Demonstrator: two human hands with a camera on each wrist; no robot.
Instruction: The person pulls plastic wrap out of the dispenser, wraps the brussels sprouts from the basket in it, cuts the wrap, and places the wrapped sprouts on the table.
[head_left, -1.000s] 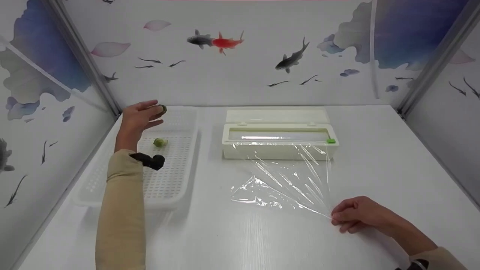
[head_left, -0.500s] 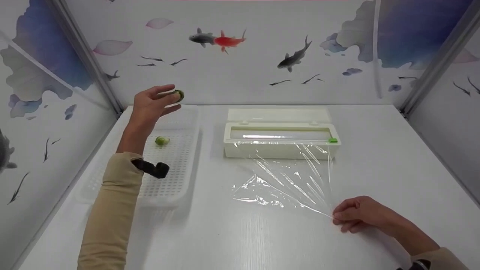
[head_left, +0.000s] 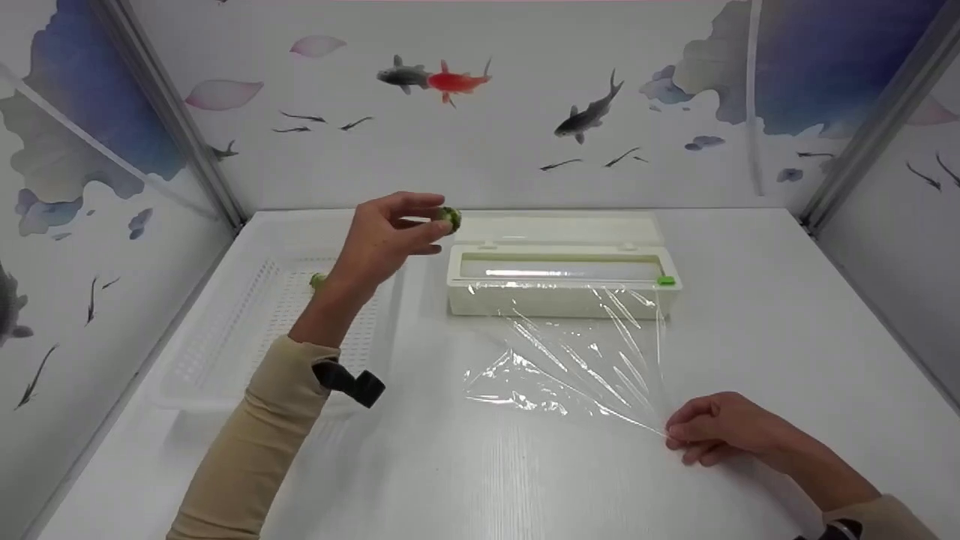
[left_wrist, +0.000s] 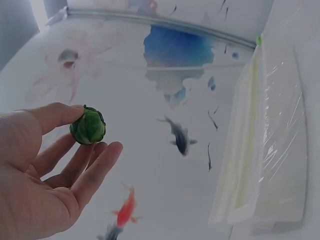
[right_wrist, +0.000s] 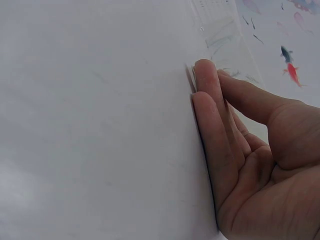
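Observation:
My left hand [head_left: 390, 236] pinches a small green Brussels sprout [left_wrist: 88, 126] between thumb and fingers, raised between the basket and the wrap box. In the left wrist view the sprout's round, leafy head shows clearly. My right hand [head_left: 720, 431] pinches the near right corner of a clear sheet of cling film [head_left: 570, 367], low over the table at the right. The film runs back, creased and shiny, to a cream cling film dispenser [head_left: 555, 301] with its lid raised. A second Brussels sprout [head_left: 318, 280] lies in the white basket [head_left: 217, 375], partly hidden behind my left forearm.
A green slider [head_left: 665, 280] sits at the right end of the dispenser's front edge. White panels painted with fish [head_left: 589, 112] enclose the table [head_left: 480, 480] at the back and sides. The basket stands at the left.
My left hand has lifted the Brussels sprout from over the basket's far end and carried it right, toward the dispenser. The right hand keeps its hold on the film corner.

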